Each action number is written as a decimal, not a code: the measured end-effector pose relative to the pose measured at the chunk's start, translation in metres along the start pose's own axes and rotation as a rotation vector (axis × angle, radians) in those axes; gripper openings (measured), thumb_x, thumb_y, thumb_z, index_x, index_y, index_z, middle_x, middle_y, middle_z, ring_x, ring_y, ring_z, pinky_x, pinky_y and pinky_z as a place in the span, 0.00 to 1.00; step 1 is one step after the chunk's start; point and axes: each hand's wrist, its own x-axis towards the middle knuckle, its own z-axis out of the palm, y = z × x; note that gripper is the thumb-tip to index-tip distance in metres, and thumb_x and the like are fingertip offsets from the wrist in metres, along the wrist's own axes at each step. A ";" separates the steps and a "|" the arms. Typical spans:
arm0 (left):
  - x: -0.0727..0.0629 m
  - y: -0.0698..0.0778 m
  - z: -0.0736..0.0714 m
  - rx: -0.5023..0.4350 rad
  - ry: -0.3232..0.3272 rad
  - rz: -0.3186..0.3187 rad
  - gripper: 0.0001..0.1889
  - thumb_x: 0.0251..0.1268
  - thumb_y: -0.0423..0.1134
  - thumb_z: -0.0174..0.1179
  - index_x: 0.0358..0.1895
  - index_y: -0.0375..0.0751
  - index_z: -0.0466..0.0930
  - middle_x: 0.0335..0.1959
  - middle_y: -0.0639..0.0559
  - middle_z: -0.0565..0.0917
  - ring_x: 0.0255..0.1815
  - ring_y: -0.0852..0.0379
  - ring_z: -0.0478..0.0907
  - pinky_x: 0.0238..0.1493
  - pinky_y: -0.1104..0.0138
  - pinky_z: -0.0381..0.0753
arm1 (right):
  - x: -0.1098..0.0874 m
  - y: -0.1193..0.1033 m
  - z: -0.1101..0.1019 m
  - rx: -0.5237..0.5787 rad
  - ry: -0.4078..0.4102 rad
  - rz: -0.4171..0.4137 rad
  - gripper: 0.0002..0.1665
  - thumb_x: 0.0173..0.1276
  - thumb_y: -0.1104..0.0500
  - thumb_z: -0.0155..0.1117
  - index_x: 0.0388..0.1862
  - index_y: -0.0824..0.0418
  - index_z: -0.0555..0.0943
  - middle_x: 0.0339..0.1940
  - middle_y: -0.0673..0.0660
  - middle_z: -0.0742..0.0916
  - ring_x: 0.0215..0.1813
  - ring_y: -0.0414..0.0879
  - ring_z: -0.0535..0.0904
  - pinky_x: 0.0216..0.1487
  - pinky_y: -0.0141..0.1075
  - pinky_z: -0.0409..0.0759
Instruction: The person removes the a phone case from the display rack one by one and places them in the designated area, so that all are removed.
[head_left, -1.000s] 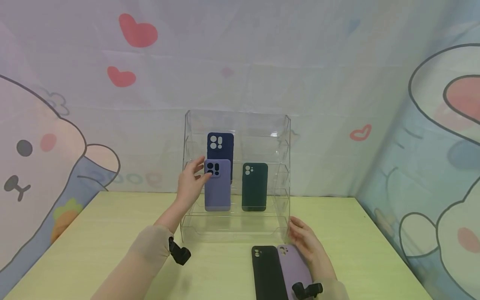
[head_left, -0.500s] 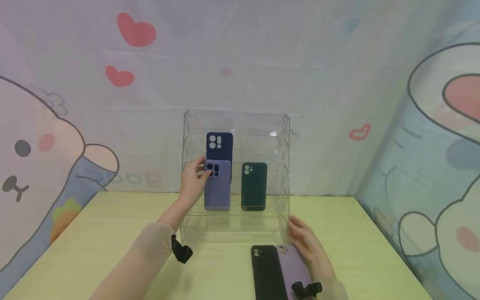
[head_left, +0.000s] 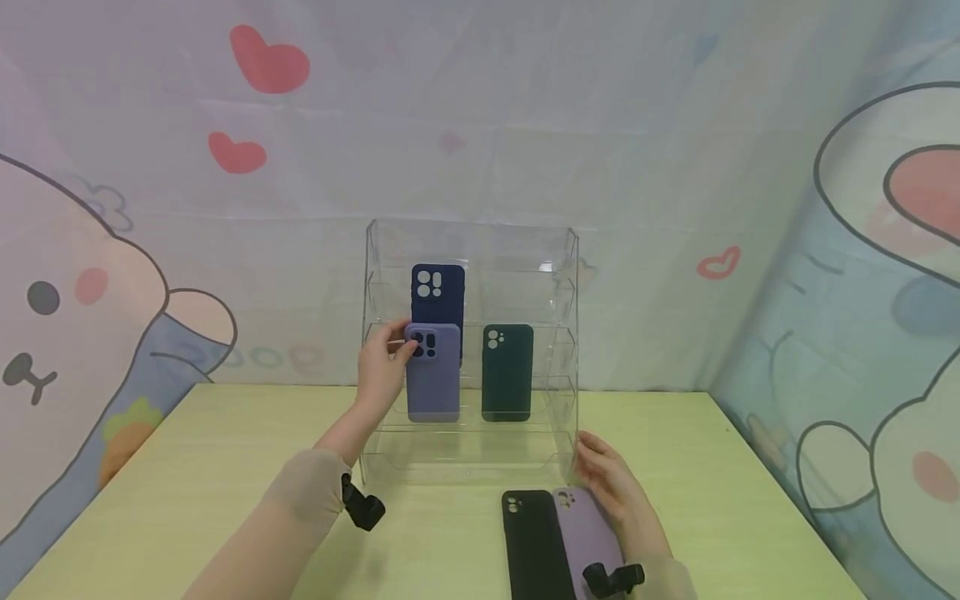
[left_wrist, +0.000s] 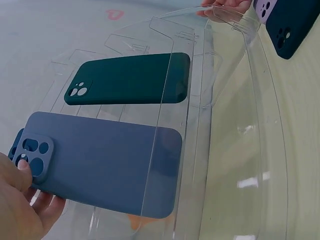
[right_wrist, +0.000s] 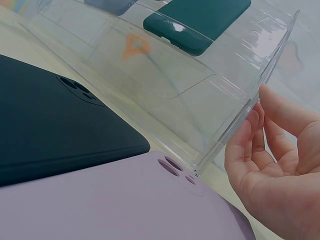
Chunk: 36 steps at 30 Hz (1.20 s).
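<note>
My left hand (head_left: 381, 367) pinches the upper left corner of a periwinkle phone case (head_left: 433, 383), thumb on the camera cutout and fingers behind. The case stands upright in a lower tier of a clear acrylic display rack (head_left: 480, 473), its bottom behind the front lip. A navy phone case (head_left: 442, 296) stands one tier behind, partly hidden by it. To the right, in the periwinkle case's tier, is a dark green phone case (left_wrist: 125, 77). My right hand (right_wrist: 280, 155) touches the rack's right side edge with its fingertips, fingers loosely bent.
A black-looking phone case (head_left: 536, 542) and a lilac phone case (head_left: 588, 533) lie side by side on the pale yellow table (head_left: 255, 467), in front of the rack near my right wrist. A printed cloth backdrop (head_left: 637, 125) hangs behind the rack.
The periwinkle case's top has shifted very slightly left and down with my left hand, whose thumb has closed in on the camera cutout. My right hand stays at the rack's edge.
</note>
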 end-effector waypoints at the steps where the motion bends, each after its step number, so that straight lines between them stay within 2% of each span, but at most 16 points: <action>1: 0.000 -0.001 0.000 -0.003 0.001 -0.004 0.20 0.69 0.31 0.58 0.63 0.32 0.73 0.55 0.35 0.81 0.52 0.39 0.80 0.55 0.52 0.81 | 0.000 0.000 0.000 -0.004 -0.002 -0.003 0.12 0.76 0.68 0.47 0.51 0.55 0.74 0.39 0.45 0.79 0.40 0.34 0.73 0.43 0.24 0.75; 6: 0.000 -0.004 -0.001 -0.008 0.006 -0.022 0.19 0.68 0.31 0.59 0.61 0.33 0.75 0.52 0.34 0.82 0.50 0.40 0.82 0.52 0.53 0.83 | 0.001 0.000 -0.001 -0.024 -0.011 -0.011 0.13 0.76 0.68 0.47 0.54 0.57 0.72 0.40 0.45 0.79 0.39 0.34 0.73 0.42 0.23 0.74; 14: -0.001 -0.005 -0.003 -0.046 0.004 -0.054 0.18 0.68 0.33 0.60 0.59 0.33 0.77 0.50 0.35 0.83 0.47 0.42 0.83 0.48 0.56 0.86 | 0.000 0.001 0.000 -0.016 -0.004 -0.016 0.13 0.76 0.69 0.47 0.51 0.55 0.74 0.40 0.45 0.80 0.41 0.34 0.74 0.43 0.24 0.75; 22: -0.003 0.002 -0.004 -0.077 0.038 -0.090 0.17 0.68 0.32 0.60 0.58 0.32 0.78 0.50 0.36 0.83 0.46 0.46 0.81 0.49 0.56 0.86 | -0.001 0.001 0.000 -0.014 -0.006 -0.006 0.13 0.76 0.69 0.47 0.54 0.57 0.72 0.41 0.45 0.80 0.41 0.34 0.74 0.44 0.25 0.75; 31: -0.006 0.016 -0.014 -0.125 0.121 -0.038 0.16 0.69 0.33 0.59 0.57 0.31 0.78 0.48 0.36 0.84 0.47 0.48 0.82 0.43 0.74 0.84 | 0.000 0.002 0.000 -0.011 -0.005 -0.022 0.14 0.76 0.69 0.47 0.47 0.52 0.76 0.38 0.44 0.80 0.39 0.34 0.73 0.42 0.24 0.75; 36: -0.013 0.024 -0.016 -0.167 0.119 -0.039 0.16 0.69 0.32 0.59 0.57 0.30 0.78 0.48 0.37 0.84 0.44 0.55 0.81 0.43 0.74 0.85 | -0.001 0.001 -0.001 -0.029 -0.022 -0.029 0.14 0.76 0.68 0.47 0.47 0.52 0.75 0.38 0.43 0.80 0.39 0.33 0.73 0.42 0.24 0.75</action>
